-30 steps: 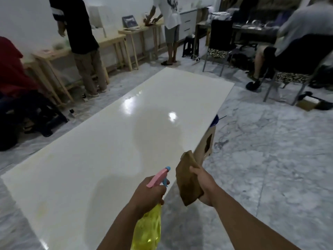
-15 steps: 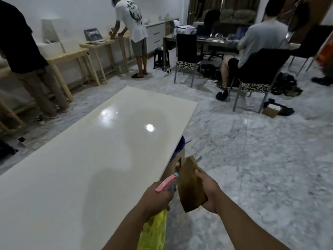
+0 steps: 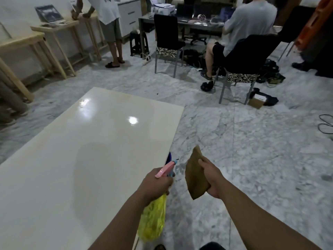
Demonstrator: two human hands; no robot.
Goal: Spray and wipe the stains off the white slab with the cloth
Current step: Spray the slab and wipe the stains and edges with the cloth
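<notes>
The glossy white slab [image 3: 86, 150] lies flat at the left, its right edge running toward me. Faint yellowish stains show near its far edge. My left hand [image 3: 155, 184] grips the neck of a yellow spray bottle [image 3: 153, 219] with a pink trigger head, just off the slab's right edge. My right hand [image 3: 212, 179] pinches a folded brown cloth [image 3: 195, 177] that hangs over the marble floor, to the right of the bottle.
A blue object [image 3: 169, 157] peeks out under the slab's right edge. Wooden tables [image 3: 36, 42] line the left wall, with a standing person [image 3: 110, 24] beside them. A seated person [image 3: 243, 29] and black chairs [image 3: 167, 38] are at the back. Cables [image 3: 324, 125] lie at the right.
The view has swung right and down along the slab's right edge. Both hands have kept their hold and now sit off the slab's edge, over the floor, slightly further apart.
</notes>
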